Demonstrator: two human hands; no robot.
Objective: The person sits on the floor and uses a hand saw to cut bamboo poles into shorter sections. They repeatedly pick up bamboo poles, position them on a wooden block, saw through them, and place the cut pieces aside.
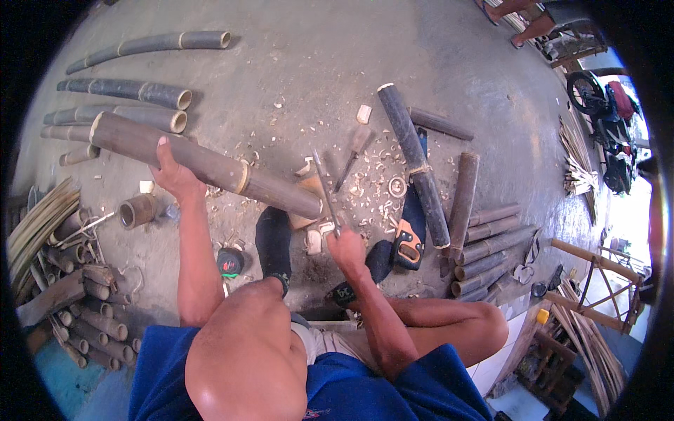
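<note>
A long, thick, dark brown bamboo pole (203, 165) with pale node rings lies slanted, its far end up-left and its cut end low by the feet. A slim metal blade (325, 189) stands nearly upright just right of that cut end, touching it, its tip pointing away.

Grey concrete floor (309, 63) in daylight; parked motorbike (604, 112) at its edge.

Bare floor (316, 63) lay open far ahead, but bamboo poles (133, 91) and a chisel (354, 151) blocked both sides.
</note>
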